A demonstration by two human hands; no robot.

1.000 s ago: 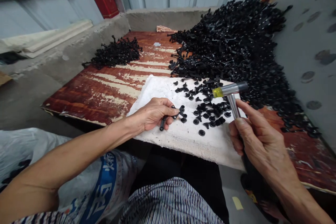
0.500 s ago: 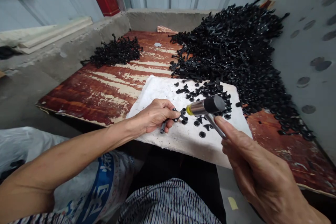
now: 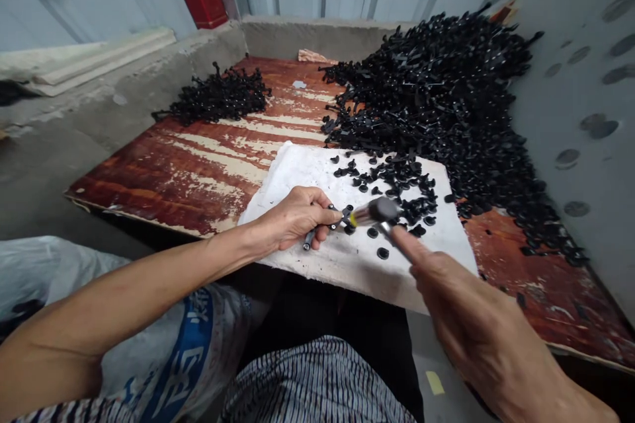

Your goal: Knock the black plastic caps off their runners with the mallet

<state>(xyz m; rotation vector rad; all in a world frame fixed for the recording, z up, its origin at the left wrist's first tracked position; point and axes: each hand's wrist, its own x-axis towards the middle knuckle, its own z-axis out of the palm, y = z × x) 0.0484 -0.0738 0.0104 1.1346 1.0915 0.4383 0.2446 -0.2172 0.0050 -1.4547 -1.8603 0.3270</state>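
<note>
Between thumb and fingers, my left hand point(image 3: 302, 218) pinches a black branched part point(image 3: 342, 214) above the white pad point(image 3: 282, 175). A dark tube end point(image 3: 308, 239) sticks out beneath those fingers; whether it belongs to the same part I cannot tell. My right hand point(image 3: 461, 304) is wrapped round the handle of a mallet point(image 3: 377, 210) with a metal head, a black face and a yellow face. The yellow face is at the branched part's right end, and motion blurs the head. Small black round-footed pieces point(image 3: 383, 253) lie scattered on the pad to the right.
A large heap of black parts point(image 3: 436, 79) covers the table's back right. A smaller pile point(image 3: 218, 96) lies at the back left of the worn red-brown table point(image 3: 149, 165). A grey panel point(image 3: 585, 106) stands at the right. Below left is a white plastic bag point(image 3: 198, 350).
The mallet has swung down and left, bringing its yellow face to the branched part. My left hand has stayed nearly still with its grip unchanged.
</note>
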